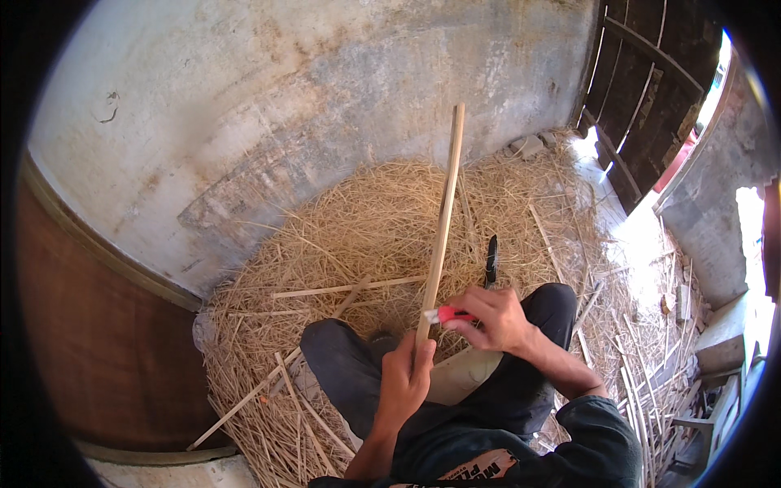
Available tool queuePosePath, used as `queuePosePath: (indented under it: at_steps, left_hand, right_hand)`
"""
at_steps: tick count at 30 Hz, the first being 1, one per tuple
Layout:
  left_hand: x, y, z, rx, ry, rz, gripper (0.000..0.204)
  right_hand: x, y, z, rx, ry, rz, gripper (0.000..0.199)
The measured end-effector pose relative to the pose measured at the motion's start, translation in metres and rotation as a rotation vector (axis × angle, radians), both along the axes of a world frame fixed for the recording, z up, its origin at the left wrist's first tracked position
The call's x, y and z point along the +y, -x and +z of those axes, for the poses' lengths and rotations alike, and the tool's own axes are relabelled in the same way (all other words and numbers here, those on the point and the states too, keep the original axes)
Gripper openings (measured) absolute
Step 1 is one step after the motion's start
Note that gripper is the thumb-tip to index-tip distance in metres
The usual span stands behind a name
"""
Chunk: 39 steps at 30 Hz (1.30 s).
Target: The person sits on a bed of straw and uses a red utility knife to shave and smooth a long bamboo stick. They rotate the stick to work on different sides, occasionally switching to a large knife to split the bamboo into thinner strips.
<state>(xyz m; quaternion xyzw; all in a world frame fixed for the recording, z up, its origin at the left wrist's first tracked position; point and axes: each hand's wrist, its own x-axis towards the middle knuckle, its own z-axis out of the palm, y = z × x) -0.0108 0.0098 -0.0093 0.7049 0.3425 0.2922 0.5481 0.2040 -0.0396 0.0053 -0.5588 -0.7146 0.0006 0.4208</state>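
Observation:
My left hand (404, 378) is closed round the lower end of a long, pale wooden strip (444, 220), which stands up at a slight tilt in front of me. In my closed right hand (496, 321) is a red utility knife (452, 314). Its light-coloured tip lies against the strip, a little above my left fingers. Just beyond my right hand a black, narrow tool (491, 259) points up out of the straw; its lower part is partly hidden, and I cannot tell its kind.
Dry straw (366, 203) and loose wooden strips (244, 407) cover the floor round my crossed legs. A stained wall (268, 98) rises ahead. At the left is a brown panel (106, 325); a dark plank door (643, 89) stands at the far right.

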Motion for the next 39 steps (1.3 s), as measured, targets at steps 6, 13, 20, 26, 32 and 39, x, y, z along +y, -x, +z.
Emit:
queuePosePath:
  at_steps: [6,13,20,26,32,39]
  left_hand:
    - [0.001,-0.011,0.01,0.088,-0.159,0.055,0.035]
    - [-0.001,-0.013,0.014,0.115,-0.175,0.063,0.038]
    - [-0.005,-0.003,0.003,0.173,-0.191,0.063,0.043]
    - [-0.017,0.007,0.002,0.252,-0.145,0.046,0.039]
    - [-0.046,0.034,-0.026,0.183,0.037,-0.058,0.038]
    - [-0.005,0.026,-0.024,-0.105,0.57,-0.213,0.053]
  right_hand:
    - [-0.004,0.01,-0.002,-0.083,-0.106,-0.014,0.033]
    - [-0.003,0.01,0.002,-0.056,-0.115,-0.036,0.03]
    - [0.006,0.0,0.003,-0.047,-0.105,-0.099,0.029]
    - [0.03,-0.043,-0.005,0.08,-0.193,-0.356,0.021]
    - [0.044,-0.144,0.01,0.344,-0.063,-0.627,0.027]
    - [0.035,-0.09,-0.011,0.696,0.213,-0.248,0.047]
